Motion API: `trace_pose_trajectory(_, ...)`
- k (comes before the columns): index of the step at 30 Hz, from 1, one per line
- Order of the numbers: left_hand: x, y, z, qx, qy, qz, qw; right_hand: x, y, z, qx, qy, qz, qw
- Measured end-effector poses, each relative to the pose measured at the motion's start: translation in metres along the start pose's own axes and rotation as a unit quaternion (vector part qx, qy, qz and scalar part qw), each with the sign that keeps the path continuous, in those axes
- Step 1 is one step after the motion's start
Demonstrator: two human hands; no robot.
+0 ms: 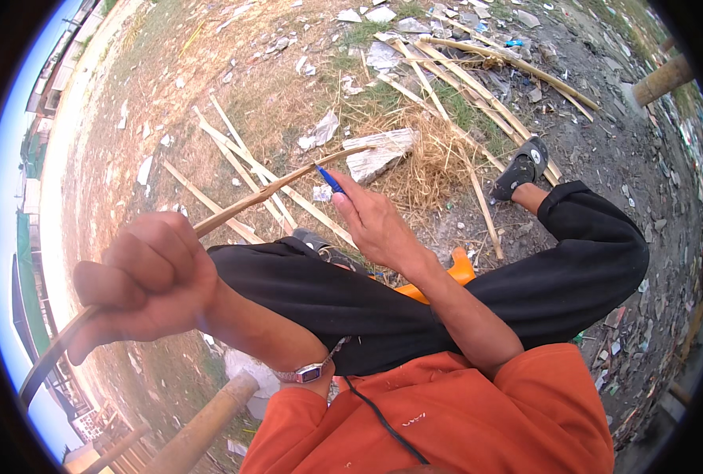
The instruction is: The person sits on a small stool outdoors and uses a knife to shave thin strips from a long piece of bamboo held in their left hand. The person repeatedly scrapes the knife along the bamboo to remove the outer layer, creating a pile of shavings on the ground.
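Note:
My left hand [150,276], closed in a fist, grips a long, slightly bent bamboo strip [245,203]. The strip slants up to the right from beyond the fist, and its other end runs down past the left edge. My right hand [381,225] is closed around a small blue pen-like tool [329,179], mostly hidden by the fingers. The tool's tip is at the strip, near its far end; whether it touches cannot be made out. Both hands are in front of my knees.
Split bamboo strips [245,162] lie on the ground ahead, and more pieces [478,87] are piled farther right. A whitish block [379,154] sits beside dry straw [438,178]. An orange object [460,268] shows between my legs. Round poles [201,423] stand at lower left and upper right.

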State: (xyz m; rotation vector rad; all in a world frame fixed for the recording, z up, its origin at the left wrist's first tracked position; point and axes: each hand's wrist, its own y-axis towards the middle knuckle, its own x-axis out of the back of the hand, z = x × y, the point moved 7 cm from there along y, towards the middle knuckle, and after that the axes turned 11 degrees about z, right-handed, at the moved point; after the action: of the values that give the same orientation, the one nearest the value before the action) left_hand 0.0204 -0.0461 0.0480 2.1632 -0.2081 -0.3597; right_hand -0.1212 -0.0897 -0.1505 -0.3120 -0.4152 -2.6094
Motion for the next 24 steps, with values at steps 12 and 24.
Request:
trace_pose_trajectory(12,-0.006,-0.001,-0.003,-0.012,-0.001,0.063,0.998,0.007,-0.009,-0.007,-0.158,-0.006,0.039,0.987)
trace_pose_trajectory(24,-0.015,0.001,-0.002,-0.025,-0.005,0.09,0.996,0.006,-0.028,0.001,-0.147,-0.066,0.006,0.987)
